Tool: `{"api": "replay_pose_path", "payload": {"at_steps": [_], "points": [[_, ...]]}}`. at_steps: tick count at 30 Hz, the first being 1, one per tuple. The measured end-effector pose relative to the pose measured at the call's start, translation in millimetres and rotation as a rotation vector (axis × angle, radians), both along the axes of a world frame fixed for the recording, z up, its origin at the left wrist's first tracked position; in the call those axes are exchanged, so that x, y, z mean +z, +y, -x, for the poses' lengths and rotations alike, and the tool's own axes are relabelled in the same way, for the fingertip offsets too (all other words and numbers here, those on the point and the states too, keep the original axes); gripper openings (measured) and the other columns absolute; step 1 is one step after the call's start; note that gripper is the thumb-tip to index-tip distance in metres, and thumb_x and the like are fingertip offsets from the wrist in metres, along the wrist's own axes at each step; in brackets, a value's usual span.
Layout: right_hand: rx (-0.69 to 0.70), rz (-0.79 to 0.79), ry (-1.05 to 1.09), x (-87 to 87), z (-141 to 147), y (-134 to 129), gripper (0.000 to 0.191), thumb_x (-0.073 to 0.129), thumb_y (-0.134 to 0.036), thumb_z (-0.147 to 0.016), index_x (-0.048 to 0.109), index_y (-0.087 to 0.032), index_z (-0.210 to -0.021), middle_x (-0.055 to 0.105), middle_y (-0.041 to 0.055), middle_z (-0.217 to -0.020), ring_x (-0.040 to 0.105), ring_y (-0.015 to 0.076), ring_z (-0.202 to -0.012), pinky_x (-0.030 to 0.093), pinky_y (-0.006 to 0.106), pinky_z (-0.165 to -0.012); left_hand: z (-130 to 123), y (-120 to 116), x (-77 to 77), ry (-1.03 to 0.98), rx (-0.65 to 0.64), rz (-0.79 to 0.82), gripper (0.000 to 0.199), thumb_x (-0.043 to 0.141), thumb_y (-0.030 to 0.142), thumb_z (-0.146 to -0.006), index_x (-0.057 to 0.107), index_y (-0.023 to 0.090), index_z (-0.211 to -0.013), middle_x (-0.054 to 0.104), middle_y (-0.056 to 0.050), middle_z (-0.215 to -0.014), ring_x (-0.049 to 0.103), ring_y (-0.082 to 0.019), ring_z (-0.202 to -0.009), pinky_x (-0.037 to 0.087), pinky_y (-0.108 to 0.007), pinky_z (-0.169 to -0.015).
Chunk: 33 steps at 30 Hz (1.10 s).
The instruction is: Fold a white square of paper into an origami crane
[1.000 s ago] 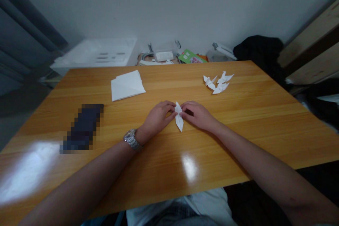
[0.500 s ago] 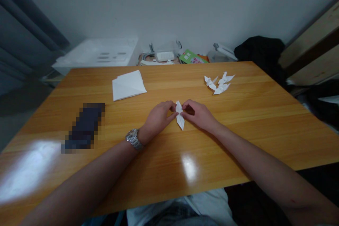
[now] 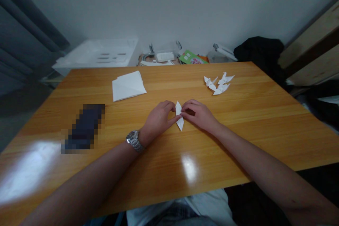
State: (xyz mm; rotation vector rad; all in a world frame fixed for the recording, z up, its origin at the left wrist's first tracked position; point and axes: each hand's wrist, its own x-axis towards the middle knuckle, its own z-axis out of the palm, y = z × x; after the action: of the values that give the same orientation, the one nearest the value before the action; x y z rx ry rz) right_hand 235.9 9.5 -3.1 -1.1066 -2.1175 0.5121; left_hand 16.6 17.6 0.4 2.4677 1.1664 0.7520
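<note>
Between my hands is a small white folded paper, long and narrow with a point at each end, near the middle of the wooden table. My left hand, with a metal watch on its wrist, pinches the left side, its thumb lying across the middle. From the right, my right hand pinches the opposite edge between thumb and fingers. Parts of the paper's middle are hidden by the fingertips.
White paper sheets lie at the back left. Several folded paper birds sit together at the back right. A dark pixelated rectangle is on the left. Behind the table stand a white tray and a green booklet.
The left thumb has slid slightly right across the folded paper. The paper's near point has shifted a little left. Both hands keep nearly the same place.
</note>
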Motion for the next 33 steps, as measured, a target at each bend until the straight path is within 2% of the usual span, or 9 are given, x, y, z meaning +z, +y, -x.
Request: {"api": "replay_pose_path", "payload": {"at_steps": [4,11,14,19,28,33], "points": [[0.028,-0.036,-0.006,0.3,-0.1,-1.0,0.007,0.067,-0.024,-0.092,0.072,-0.02,-0.096,0.067,0.0081,-0.101,0.064,0.0213,-0.096,0.053,0.037,-0.088,0.2,-1.4,2.2,0.028,0.019,-0.011,0.023,0.065,0.042,-0.093,0.059,0.02,-0.096,0.065,-0.007,-0.103,0.06,-0.024,-0.1,0.05,-0.039,-0.091],[0.053,-0.119,-0.09,-1.0,-2.9,-1.5,0.013,0.064,-0.025,-0.094,0.076,-0.022,-0.097,0.067,0.0113,-0.115,0.063,0.0247,-0.107,0.052,0.046,-0.096,1.1,-1.8,2.1,0.039,0.039,-0.024,0.013,0.059,0.03,-0.096,0.062,0.02,-0.103,0.065,-0.008,-0.108,0.06,-0.024,-0.105,0.05,-0.04,-0.095],[0.051,-0.141,-0.123,-2.4,-5.5,-1.8,0.015,0.064,-0.026,-0.094,0.077,-0.023,-0.098,0.065,0.0125,-0.125,0.062,0.0264,-0.115,0.051,0.049,-0.1,1.2,-2.6,1.9,0.035,0.046,-0.031,0.019,0.062,0.036,-0.095,0.063,0.02,-0.105,0.065,-0.008,-0.11,0.06,-0.025,-0.106,0.05,-0.04,-0.096],[0.122,-0.135,-0.148,-2.7,-7.9,-2.6,0.02,0.06,-0.028,-0.097,0.077,-0.021,-0.104,0.064,0.014,-0.131,0.058,0.027,-0.125,0.049,0.049,-0.106,2.0,-3.0,1.4,0.051,0.063,-0.03,0.026,0.067,0.043,-0.09,0.063,0.02,-0.103,0.065,-0.008,-0.108,0.061,-0.026,-0.103,0.051,-0.04,-0.093],[0.179,-0.112,-0.187,6.3,-10.3,-1.3,0.022,0.058,-0.027,-0.098,0.074,-0.024,-0.114,0.066,0.0113,-0.129,0.06,0.0257,-0.125,0.05,0.047,-0.106,3.4,-3.0,2.6,0.058,0.057,-0.031,0.019,0.064,0.03,-0.091,0.066,0.02,-0.106,0.066,-0.007,-0.113,0.06,-0.025,-0.104,0.051,-0.038,-0.094],[0.218,-0.098,-0.244,5.1,-15.2,0.5,0.028,0.056,-0.028,-0.1,0.069,-0.025,-0.124,0.067,0.0101,-0.129,0.062,0.0244,-0.121,0.052,0.044,-0.103,6.1,-0.8,1.3,0.081,0.039,-0.076,0.023,0.063,0.026,-0.091,0.072,0.018,-0.111,0.064,-0.008,-0.113,0.059,-0.025,-0.104,0.05,-0.039,-0.096]]}}
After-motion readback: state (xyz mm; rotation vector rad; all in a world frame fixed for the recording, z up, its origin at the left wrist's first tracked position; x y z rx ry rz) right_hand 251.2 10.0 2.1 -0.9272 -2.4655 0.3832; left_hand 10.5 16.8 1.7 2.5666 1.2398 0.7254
